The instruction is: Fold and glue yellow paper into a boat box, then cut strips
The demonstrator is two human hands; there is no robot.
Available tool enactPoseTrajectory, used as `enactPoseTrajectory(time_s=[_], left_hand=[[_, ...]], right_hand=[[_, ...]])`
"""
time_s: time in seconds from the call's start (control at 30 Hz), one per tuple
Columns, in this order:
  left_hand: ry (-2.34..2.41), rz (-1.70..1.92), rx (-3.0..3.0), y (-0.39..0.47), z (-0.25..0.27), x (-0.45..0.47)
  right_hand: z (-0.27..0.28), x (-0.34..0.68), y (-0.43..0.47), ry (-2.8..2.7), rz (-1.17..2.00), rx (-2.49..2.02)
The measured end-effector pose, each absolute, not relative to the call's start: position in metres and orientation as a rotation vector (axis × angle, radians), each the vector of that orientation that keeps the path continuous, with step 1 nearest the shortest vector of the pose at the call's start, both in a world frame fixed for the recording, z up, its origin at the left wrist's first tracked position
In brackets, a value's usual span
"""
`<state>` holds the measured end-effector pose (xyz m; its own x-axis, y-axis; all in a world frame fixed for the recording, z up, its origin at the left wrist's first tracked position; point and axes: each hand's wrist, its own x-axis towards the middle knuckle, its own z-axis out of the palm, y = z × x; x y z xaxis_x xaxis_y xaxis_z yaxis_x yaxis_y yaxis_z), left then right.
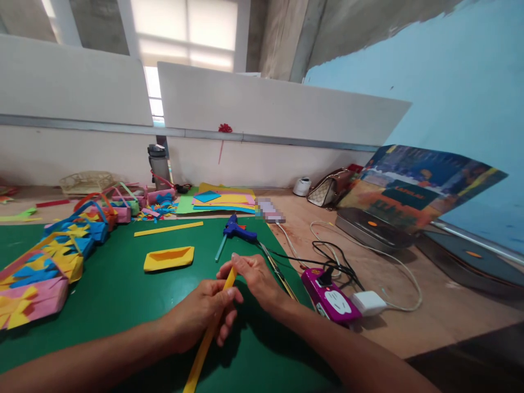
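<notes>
Between my two hands runs a long narrow yellow paper strip, slanting up from the bottom edge of the head view. My left hand grips it partway along, thumb on top. Its upper end is pinched by the thumb and fingers of my right hand. Beyond my hands lies a small folded yellow paper box, open at the top. Another yellow strip rests flat behind that box. A blue glue gun with a pale blue glue stick lies just past my right hand.
Finished coloured paper baskets line the left side of the green mat. Stacked coloured paper and a grey bottle stand at the back. To the right are a purple power strip, loose cables, a handbag and dark boxes.
</notes>
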<state>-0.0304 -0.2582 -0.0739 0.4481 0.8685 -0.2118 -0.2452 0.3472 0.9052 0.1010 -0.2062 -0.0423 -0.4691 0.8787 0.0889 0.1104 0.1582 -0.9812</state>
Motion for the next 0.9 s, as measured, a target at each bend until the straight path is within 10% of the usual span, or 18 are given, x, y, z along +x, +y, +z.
enactPoseTrajectory(time_s=[0.9], left_hand=[[1.000,1.289,1.087,-0.257,-0.051,-0.039]], right_hand=[[-0.055,0.091,-0.225,-1.734,1.654,-0.633]])
